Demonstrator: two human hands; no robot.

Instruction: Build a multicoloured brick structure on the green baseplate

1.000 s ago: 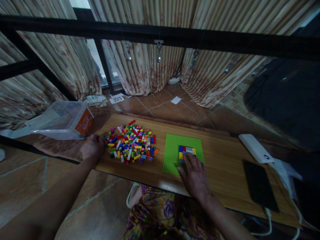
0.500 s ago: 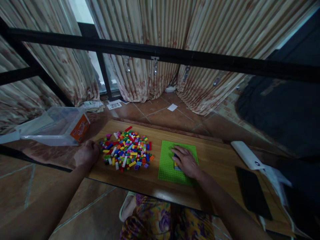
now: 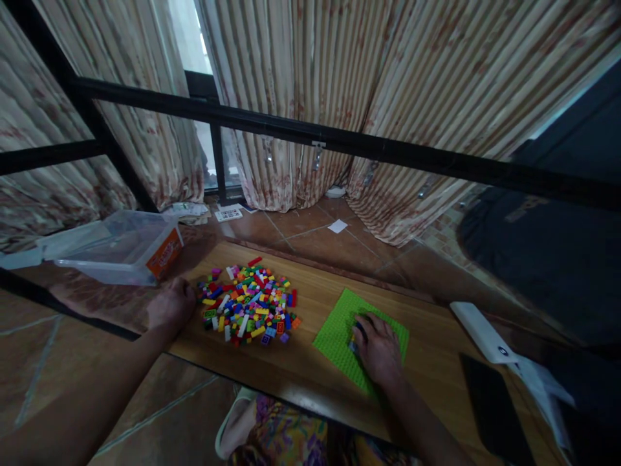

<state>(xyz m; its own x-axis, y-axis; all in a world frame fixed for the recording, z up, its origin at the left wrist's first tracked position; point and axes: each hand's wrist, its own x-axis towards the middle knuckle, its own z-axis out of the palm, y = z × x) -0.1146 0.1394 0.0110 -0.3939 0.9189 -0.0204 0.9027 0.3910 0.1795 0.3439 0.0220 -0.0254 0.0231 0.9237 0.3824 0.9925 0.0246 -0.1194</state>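
The long wooden counter carries one clear plastic box with an orange label (writing too blurred to read), one square green studded baseplate and one heap of small multicoloured bricks. The right hand lies flat, fingers spread, on the baseplate; the left hand, loosely curled, rests just beside the heap.

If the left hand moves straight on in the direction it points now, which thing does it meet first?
Most likely the pile of coloured bricks: the left hand rests at its left edge, pointing roughly toward it. Whether it already touches them is unclear.
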